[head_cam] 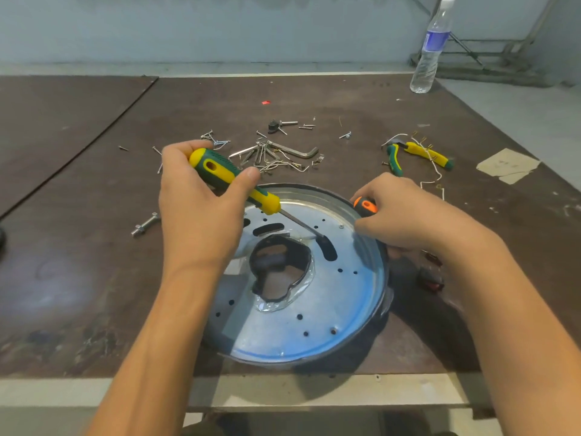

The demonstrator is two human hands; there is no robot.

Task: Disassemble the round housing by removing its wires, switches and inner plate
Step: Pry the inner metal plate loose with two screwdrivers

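The round metal housing [374, 297] lies at the table's near edge, and its perforated inner plate [333, 297] shows a jagged dark central hole. My left hand [198, 199] grips a yellow-green screwdriver [232, 184] whose tip reaches an oblong slot in the plate. My right hand [405, 212] holds an orange-black tool handle [364, 206] at the housing's far right rim. Two dark red switches [430, 278] lie just right of the housing. White wires [434, 180] trail on the table beyond my right hand.
Several loose screws, metal clips and a hex key [298, 151] are scattered behind the housing. Yellow-green pliers [421, 155] lie at the right, a bolt [145, 225] at the left. A water bottle [430, 48] stands far right, near a paper scrap [506, 165].
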